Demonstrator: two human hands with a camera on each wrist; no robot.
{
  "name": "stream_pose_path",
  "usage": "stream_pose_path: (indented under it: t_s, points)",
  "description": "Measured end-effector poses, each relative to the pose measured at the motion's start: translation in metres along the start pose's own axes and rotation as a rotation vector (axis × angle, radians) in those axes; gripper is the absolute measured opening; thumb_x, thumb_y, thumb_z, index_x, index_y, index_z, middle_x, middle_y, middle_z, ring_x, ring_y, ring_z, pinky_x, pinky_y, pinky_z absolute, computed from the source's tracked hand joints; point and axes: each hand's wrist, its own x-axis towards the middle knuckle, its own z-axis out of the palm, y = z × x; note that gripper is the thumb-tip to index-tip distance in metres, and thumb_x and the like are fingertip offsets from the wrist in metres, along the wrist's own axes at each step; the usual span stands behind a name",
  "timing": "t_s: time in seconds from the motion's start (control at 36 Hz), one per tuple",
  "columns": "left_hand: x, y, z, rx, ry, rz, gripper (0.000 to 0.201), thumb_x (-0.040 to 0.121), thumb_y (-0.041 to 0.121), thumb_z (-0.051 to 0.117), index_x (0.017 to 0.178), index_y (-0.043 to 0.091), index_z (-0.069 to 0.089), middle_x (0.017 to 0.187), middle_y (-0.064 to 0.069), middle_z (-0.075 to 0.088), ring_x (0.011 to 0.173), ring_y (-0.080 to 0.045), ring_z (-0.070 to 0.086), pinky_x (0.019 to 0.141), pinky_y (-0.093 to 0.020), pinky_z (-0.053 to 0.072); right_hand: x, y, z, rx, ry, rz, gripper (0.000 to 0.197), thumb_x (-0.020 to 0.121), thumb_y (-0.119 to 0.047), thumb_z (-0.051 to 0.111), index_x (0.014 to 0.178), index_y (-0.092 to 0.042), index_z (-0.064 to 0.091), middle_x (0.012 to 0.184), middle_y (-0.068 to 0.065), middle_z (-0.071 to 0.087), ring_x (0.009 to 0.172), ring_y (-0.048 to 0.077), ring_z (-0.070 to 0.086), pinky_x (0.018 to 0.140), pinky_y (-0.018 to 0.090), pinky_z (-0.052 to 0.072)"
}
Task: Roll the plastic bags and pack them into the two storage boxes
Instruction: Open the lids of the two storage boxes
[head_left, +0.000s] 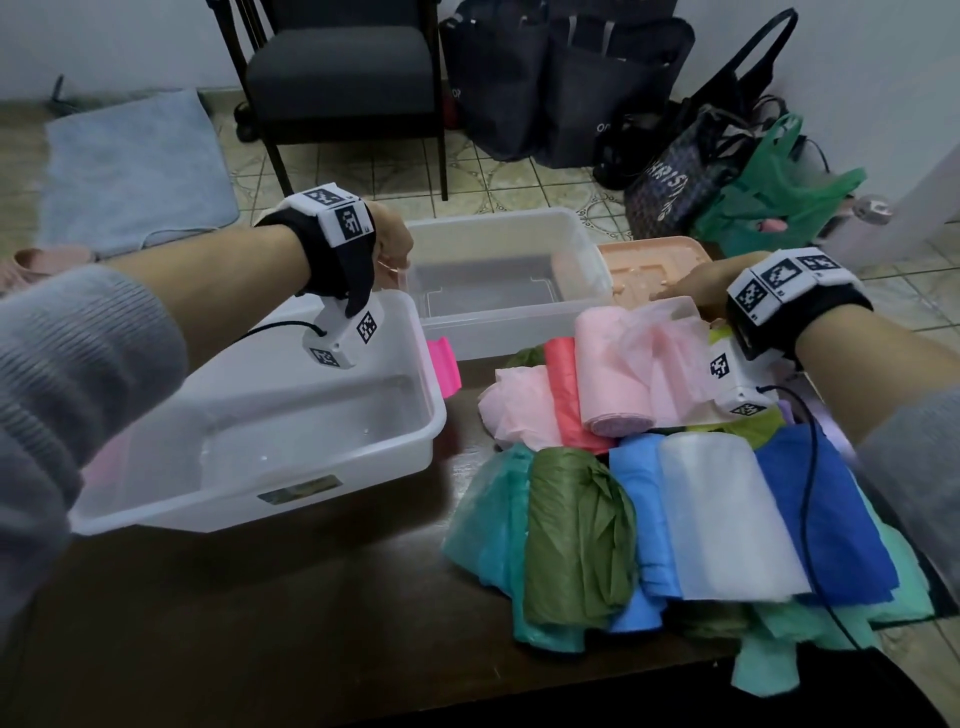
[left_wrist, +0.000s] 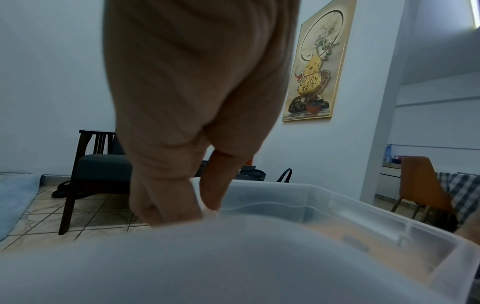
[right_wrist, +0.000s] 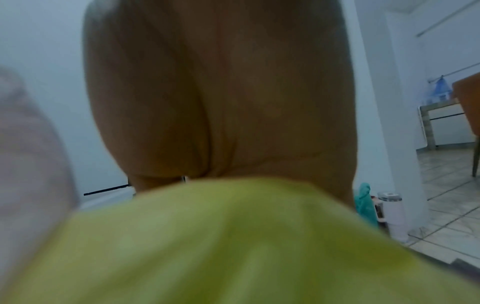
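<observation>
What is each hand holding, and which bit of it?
The left hand pinches the near storage box by its far corner rim. The right hand reaches past the pink bag roll; whether it holds anything cannot be told.

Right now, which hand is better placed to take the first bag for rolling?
The right hand: it rests at the bag pile. The left hand is holding the near storage box rim.
</observation>
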Motion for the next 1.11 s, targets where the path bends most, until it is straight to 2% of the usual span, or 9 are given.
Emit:
stream_pose_path:
  t_s: [0.08,0.25,0.39,0.53,0.67,0.78,0.89,1.03,1.11]
  points:
    - [-0.022,0.003,-0.003,0.028,-0.008,-0.02,0.01,0.084,-0.001,0.06,0.083,0.007,0.054,0.108,-0.012,0.053,0.075,-0.022,0.059,0.049,-0.026,0.052,-0.022,-0.008,-0.001,0.047,0.067,0.014,0.059,0.095,-0.042,0.048,0.137,0.0,0.042,0.141,0.016,0.045,0.131,0.03,0.041,0.109,0.039,0.031]
    - [-0.067,0.017,-0.024,0.052,0.013,-0.029,0.067,0.067,0.005,0.079,0.128,0.01,0.049,0.141,-0.017,0.04,0.107,-0.038,0.054,0.074,-0.055,0.053,-0.076,-0.025,-0.018,-0.147,0.149,-0.098,0.061,0.094,-0.046,0.047,0.14,-0.006,0.042,0.148,0.014,0.038,0.134,0.031,0.036,0.111,0.042,0.027]
    - [-0.124,0.018,-0.04,-0.04,0.041,0.021,0.05,0.098,0.008,0.047,0.145,0.007,0.03,0.151,-0.013,0.03,0.136,-0.034,0.033,0.1,-0.056,0.038,-0.143,-0.06,-0.016,-0.25,0.201,-0.364,0.047,0.097,-0.039,0.045,0.137,-0.014,0.049,0.144,0.006,0.044,0.131,0.025,0.042,0.113,0.036,0.024]
    - [-0.167,-0.013,-0.063,0.076,0.112,0.082,0.041,0.096,0.014,0.053,0.135,0.005,0.044,0.141,-0.012,0.044,0.127,-0.033,0.045,0.093,-0.053,0.047,-0.216,-0.098,0.022,-0.156,0.163,-0.639,0.047,0.094,-0.042,0.049,0.138,-0.024,0.048,0.141,-0.002,0.047,0.127,0.019,0.045,0.104,0.029,0.03]
    - [-0.189,-0.056,-0.073,0.411,0.3,0.153,0.039,0.093,0.017,0.058,0.125,-0.004,0.054,0.126,-0.018,0.056,0.097,-0.024,0.052,0.054,-0.028,0.048,-0.273,-0.124,0.097,-0.16,-0.039,-0.872,0.048,0.093,-0.045,0.049,0.139,-0.032,0.045,0.143,-0.01,0.044,0.13,0.011,0.041,0.113,0.032,0.025]
    - [-0.198,-0.092,-0.07,0.573,0.441,0.15,0.039,0.091,0.023,0.061,0.121,-0.001,0.057,0.125,-0.017,0.057,0.107,-0.029,0.055,0.078,-0.034,0.048,-0.287,-0.126,0.173,-0.254,-0.195,-0.948,0.049,0.094,-0.046,0.048,0.141,-0.032,0.041,0.147,-0.009,0.039,0.135,0.009,0.034,0.111,0.023,0.022]
    - [-0.214,-0.124,-0.061,0.437,0.485,0.187,0.046,0.088,0.026,0.062,0.128,0.003,0.055,0.133,-0.013,0.054,0.12,-0.03,0.051,0.102,-0.034,0.041,-0.275,-0.12,0.255,-0.328,-0.248,-0.804,0.064,0.093,-0.057,0.038,0.149,-0.032,0.021,0.159,0.005,0.005,0.147,0.025,0.0,0.118,0.043,0.006]
    - [-0.256,-0.157,-0.029,0.108,0.675,0.379,0.031,0.092,0.018,0.053,0.12,0.011,0.061,0.126,-0.008,0.059,0.115,-0.022,0.055,0.095,-0.027,0.044,-0.252,-0.107,0.323,-0.181,-0.033,-0.631,0.064,0.096,-0.055,0.031,0.15,-0.023,0.016,0.158,0.013,-0.009,0.145,0.032,-0.014,0.115,0.05,-0.001]
    - [-0.272,-0.177,0.001,-0.204,0.697,0.41,0.016,0.092,0.018,0.049,0.104,0.014,0.06,0.094,-0.005,0.065,0.081,-0.016,0.067,0.069,-0.03,0.058,-0.238,-0.101,0.348,-0.147,0.194,-0.621,0.063,0.098,-0.052,0.026,0.151,-0.019,0.016,0.158,0.015,-0.005,0.145,0.032,-0.011,0.115,0.051,-0.001]
